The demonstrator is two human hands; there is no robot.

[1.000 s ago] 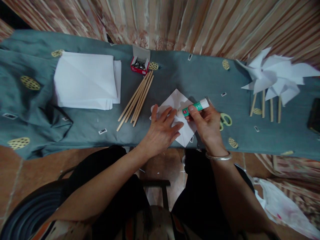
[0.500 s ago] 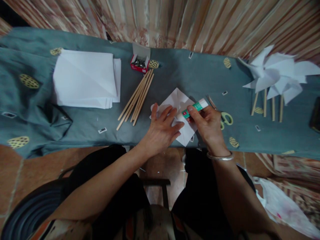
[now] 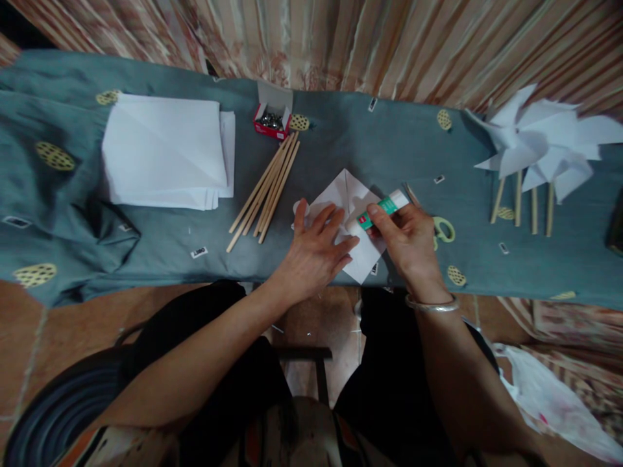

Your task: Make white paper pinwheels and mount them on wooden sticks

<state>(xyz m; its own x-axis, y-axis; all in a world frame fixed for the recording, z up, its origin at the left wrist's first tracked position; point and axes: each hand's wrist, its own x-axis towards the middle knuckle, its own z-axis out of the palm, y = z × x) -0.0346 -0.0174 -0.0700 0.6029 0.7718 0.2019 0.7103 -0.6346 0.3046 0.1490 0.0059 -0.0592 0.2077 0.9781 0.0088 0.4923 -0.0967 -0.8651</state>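
Glue stick [image 3: 390, 203] sits in the grip of the right hand [image 3: 413, 245] over the white paper [image 3: 364, 253]; the left hand [image 3: 314, 251], grip wide, rests on the paper's left side.

Glue stick [image 3: 388, 206]: smooth plastic, with a slight sheen on the green and white barrel
Folded sheet [image 3: 363, 261]: matt white paper, creased
Paper stack [image 3: 165, 152]: smooth matt paper, faintly creased
Pinwheels [image 3: 523, 150]: white matt paper blades on wooden stems
Sticks [image 3: 275, 172]: pale bare wood, smooth and unvarnished-looking
Box [image 3: 267, 131]: red and white printed card
Pins [image 3: 271, 121]: shiny silvery metal
Scissors [image 3: 452, 228]: pale green plastic handles, metal blades
Tablecloth [image 3: 335, 139]: soft cloth, mostly matt, wrinkled at the left
Curtain [image 3: 341, 45]: pleated patterned fabric
Bracelet [image 3: 433, 305]: polished silvery metal
Bag [image 3: 549, 389]: thin, crinkled, translucent plastic
Trousers [image 3: 195, 331]: dark matt cloth
Floor [image 3: 335, 311]: smooth tile, faintly glossy
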